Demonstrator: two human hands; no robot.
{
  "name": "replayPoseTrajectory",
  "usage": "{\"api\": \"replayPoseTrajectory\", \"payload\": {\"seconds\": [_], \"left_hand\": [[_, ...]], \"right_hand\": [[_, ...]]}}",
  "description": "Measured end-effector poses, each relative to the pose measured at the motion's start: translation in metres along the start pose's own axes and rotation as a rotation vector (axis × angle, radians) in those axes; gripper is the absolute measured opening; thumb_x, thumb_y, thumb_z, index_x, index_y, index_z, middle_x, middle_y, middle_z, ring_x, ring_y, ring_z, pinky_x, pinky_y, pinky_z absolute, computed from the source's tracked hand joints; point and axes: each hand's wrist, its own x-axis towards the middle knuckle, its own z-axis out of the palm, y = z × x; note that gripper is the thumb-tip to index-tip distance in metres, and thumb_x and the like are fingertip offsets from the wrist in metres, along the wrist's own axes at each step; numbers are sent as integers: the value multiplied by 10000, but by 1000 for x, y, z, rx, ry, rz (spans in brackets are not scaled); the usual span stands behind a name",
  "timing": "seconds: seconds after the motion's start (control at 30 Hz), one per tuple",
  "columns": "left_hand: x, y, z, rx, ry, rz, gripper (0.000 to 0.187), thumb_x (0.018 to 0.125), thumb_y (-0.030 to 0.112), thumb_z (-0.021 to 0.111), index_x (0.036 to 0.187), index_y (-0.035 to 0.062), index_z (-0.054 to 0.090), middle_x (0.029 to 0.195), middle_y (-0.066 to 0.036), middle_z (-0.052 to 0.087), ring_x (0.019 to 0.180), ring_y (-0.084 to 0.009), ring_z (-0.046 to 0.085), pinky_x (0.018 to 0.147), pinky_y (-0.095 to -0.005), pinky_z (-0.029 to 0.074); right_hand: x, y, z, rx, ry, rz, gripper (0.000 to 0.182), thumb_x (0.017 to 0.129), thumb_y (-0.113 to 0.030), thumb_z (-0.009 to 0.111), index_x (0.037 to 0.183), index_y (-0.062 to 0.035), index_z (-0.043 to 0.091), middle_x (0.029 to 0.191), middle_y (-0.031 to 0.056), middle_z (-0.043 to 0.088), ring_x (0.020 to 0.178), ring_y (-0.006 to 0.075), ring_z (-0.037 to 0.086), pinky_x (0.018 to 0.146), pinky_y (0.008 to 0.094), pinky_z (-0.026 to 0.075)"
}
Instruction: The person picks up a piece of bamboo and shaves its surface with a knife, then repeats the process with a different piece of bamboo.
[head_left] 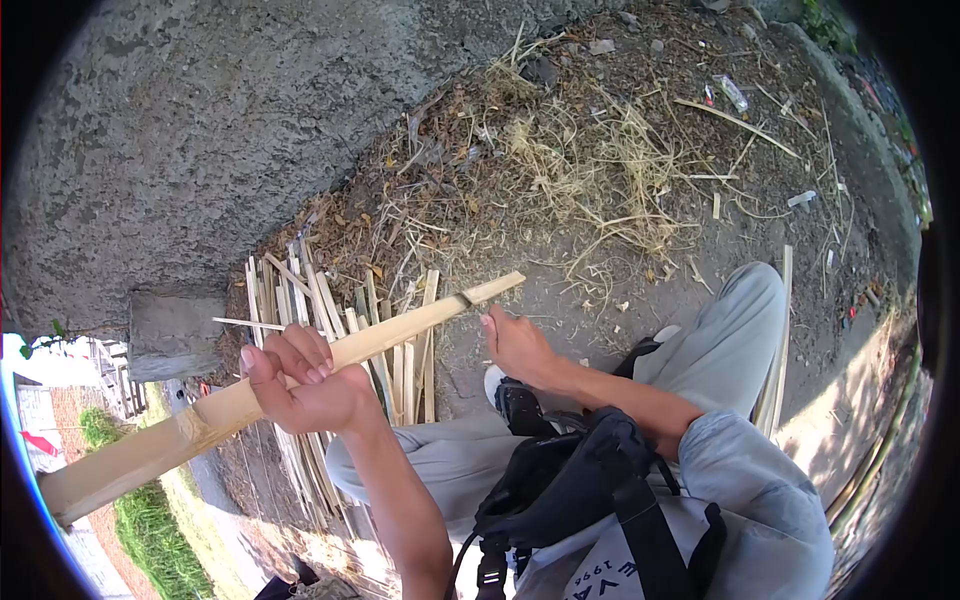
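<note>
A long, pale piece of split bamboo (400, 328) runs slantwise from the lower left up to its narrow tip near the middle. My left hand (305, 385) is closed around it, palm turned up and fingers curled over. By the tip, my right hand (518, 347) makes a fist. A short dark blade, seemingly of a knife (463, 299), crosses the bamboo just beside that fist; its handle is hidden in the fingers. Below and behind the bamboo lies a pile of cut bamboo strips (429, 345) on the ground.
A rough concrete wall (220, 130) rises at upper left, with a concrete block (178, 330) at its foot. Dry shavings (620, 180) litter the dirt ahead. My bent knees flank the work, and a black bag (560, 490) hangs at my front. More strips (778, 350) lie to the right.
</note>
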Motion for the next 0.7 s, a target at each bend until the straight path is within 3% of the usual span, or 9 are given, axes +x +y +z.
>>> {"api": "replayPoseTrajectory", "payload": {"seconds": [0.2, 0.3, 0.4, 0.6, 0.7], "left_hand": [[-3, 2, 5, 8, 2, -20, 484, 955, 260, 491, 543, 189, 247, 450, 27, 237, 381, -78, 210, 388, -239, 161], [-2, 4, 3, -24, -16, -6, 499, 955, 262, 490, 532, 192, 235, 449, 25, 233, 385, -78, 210, 388, -238, 157], [-6, 3, 5, 7, -20, -8, 502, 951, 271, 496, 532, 195, 230, 449, 25, 226, 388, -74, 212, 389, -241, 144], [2, 0, -1, -1, 40, 10, 495, 953, 282, 506, 547, 192, 237, 456, 37, 213, 388, -73, 210, 388, -239, 143], [9, 1, -6, -14, 56, -28, 494, 951, 270, 513, 548, 196, 237, 456, 34, 217, 387, -73, 215, 389, -236, 142]], "right_hand": [[-9, 14, 10, -72, -32, -85, 266, 1009, -268, 413, 951, -17, 474, 545, 266, 530, 546, 496, 559, 526, 584, 428], [12, 38, 6, -33, 4, 63, 252, 1003, -259, 421, 944, -19, 474, 549, 269, 528, 543, 498, 553, 519, 582, 421], [-6, 7, 1, -28, -23, -105, 260, 1002, -280, 412, 973, -26, 462, 583, 269, 567, 567, 514, 572, 556, 601, 459], [12, 74, 21, -25, 62, 112, 277, 1006, -284, 402, 963, -19, 470, 594, 280, 567, 603, 518, 581, 589, 605, 466], [-4, 47, 8, 21, -59, 92, 279, 1007, -286, 396, 959, -19, 465, 595, 279, 564, 601, 518, 576, 586, 603, 464]]}}
